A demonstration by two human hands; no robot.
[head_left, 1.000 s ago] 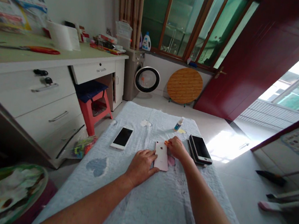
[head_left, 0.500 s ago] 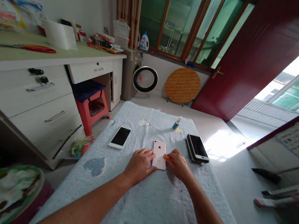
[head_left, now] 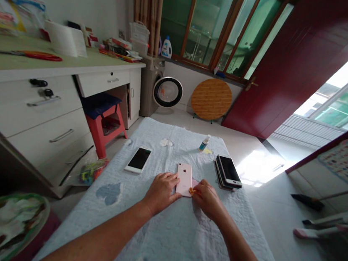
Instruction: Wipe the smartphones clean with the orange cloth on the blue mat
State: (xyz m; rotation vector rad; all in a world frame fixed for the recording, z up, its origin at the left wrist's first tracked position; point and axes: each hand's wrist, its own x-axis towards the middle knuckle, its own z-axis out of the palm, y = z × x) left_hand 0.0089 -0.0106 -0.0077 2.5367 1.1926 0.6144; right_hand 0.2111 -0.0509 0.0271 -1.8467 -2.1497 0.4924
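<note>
On a blue sheet (head_left: 172, 244) lies a pink phone (head_left: 184, 178), back up. The left hand (head_left: 160, 190), fingers loosely spread, covers part of its left edge. The right hand (head_left: 207, 197) pinches an orange rag (head_left: 191, 190), mostly hidden, at the phone's lower right edge. Farther right, a phone pile's (head_left: 229, 171) bottom is hard to see.

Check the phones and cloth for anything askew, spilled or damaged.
The top phone in the right-hand stack sits out of line with what lies beneath. No spill shows on the blue cloth; the spray bottle stands upright. Neither the white phone nor the pink phone shows clear damage, though the left hand partly covers the latter.
</note>
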